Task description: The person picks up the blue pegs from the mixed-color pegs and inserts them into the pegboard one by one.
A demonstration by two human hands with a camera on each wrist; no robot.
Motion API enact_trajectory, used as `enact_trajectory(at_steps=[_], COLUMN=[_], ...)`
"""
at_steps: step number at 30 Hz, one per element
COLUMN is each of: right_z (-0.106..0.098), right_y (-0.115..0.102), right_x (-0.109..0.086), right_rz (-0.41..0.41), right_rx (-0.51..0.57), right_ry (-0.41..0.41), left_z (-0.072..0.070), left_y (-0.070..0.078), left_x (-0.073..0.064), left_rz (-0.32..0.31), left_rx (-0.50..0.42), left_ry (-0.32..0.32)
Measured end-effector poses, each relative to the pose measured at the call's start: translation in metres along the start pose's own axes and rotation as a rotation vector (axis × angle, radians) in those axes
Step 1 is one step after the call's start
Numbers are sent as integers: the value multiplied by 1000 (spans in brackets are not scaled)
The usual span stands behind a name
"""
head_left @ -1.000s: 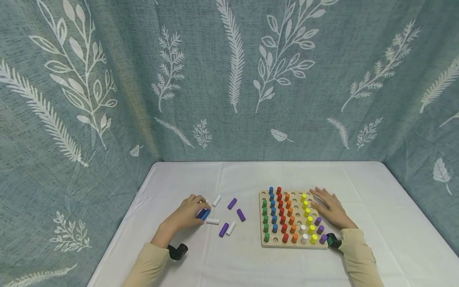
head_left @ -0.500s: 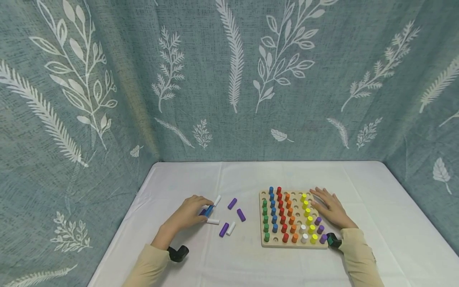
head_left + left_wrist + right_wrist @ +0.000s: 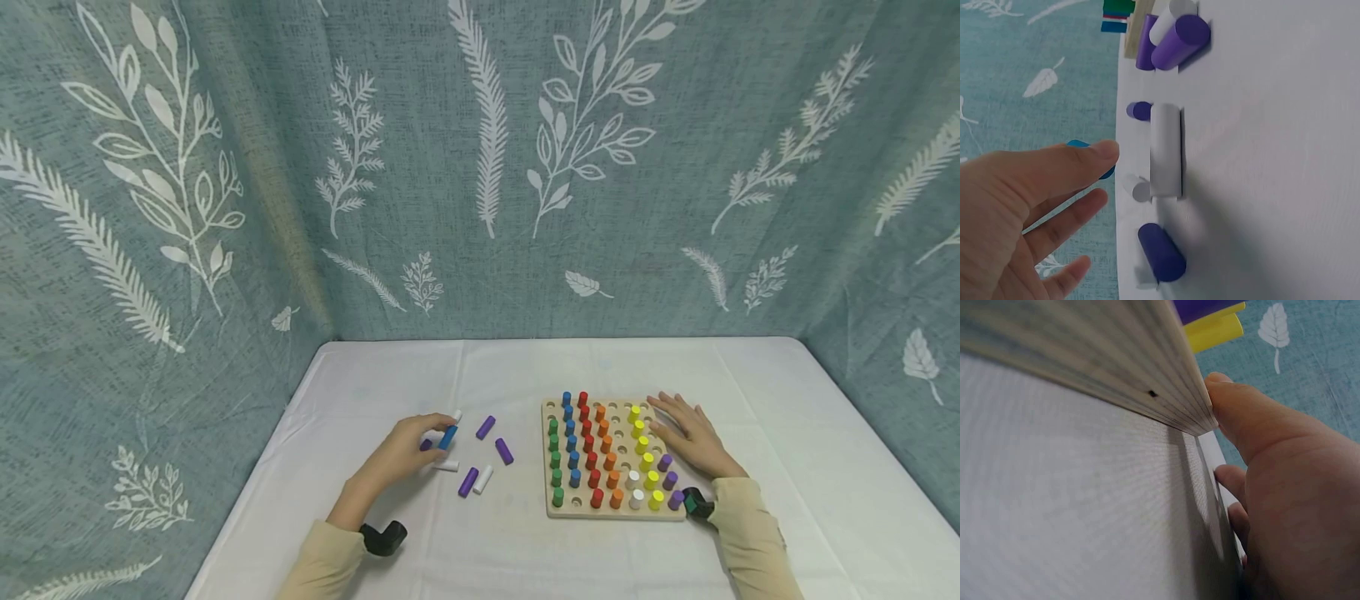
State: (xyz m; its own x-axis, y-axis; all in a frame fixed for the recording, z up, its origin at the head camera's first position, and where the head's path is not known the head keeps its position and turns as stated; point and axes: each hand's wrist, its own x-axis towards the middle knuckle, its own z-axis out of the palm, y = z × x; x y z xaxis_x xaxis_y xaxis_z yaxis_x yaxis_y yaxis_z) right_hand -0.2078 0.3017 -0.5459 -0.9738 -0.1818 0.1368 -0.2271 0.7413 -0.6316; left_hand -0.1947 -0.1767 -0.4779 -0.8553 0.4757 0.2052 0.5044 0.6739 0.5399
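My left hand (image 3: 406, 447) pinches a blue peg (image 3: 447, 437) between thumb and fingers, held over the loose pegs; in the left wrist view most of this blue peg (image 3: 1107, 173) hides behind the thumb. Below it lie a white peg (image 3: 1166, 150) and a dark purple peg (image 3: 1162, 252). My right hand (image 3: 695, 435) rests at the right edge of the wooden pegboard (image 3: 558, 510), fingers extended. In the right wrist view its thumb (image 3: 1241, 412) touches the board's side (image 3: 1166, 400). Columns of green, blue, red, orange, white, yellow and purple pegs stand in the board.
Between the left hand and the board lie loose purple pegs (image 3: 504, 451) and a white peg (image 3: 483, 478) on the white tablecloth (image 3: 480, 550). A patterned teal curtain (image 3: 465, 283) hangs behind the table and along both sides.
My left hand has lifted the blue peg off the loose group and moved it slightly right, leaving the purple peg beside it behind. The right hand has stayed still at the board.
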Motion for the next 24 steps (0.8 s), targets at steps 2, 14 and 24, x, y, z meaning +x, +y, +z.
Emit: enact_trajectory(at_steps=[2, 14, 24], right_z=[0, 0, 1], right_y=[0, 2, 1], right_x=[0, 0, 0], right_rz=[0, -4, 0], right_rx=[-1, -8, -14], right_ry=[-1, 3, -2], left_z=[2, 13, 26], left_y=[2, 12, 14], left_x=[0, 0, 6], left_rz=[-21, -46, 43], left_rx=[-31, -150, -211], left_ry=[5, 44, 9])
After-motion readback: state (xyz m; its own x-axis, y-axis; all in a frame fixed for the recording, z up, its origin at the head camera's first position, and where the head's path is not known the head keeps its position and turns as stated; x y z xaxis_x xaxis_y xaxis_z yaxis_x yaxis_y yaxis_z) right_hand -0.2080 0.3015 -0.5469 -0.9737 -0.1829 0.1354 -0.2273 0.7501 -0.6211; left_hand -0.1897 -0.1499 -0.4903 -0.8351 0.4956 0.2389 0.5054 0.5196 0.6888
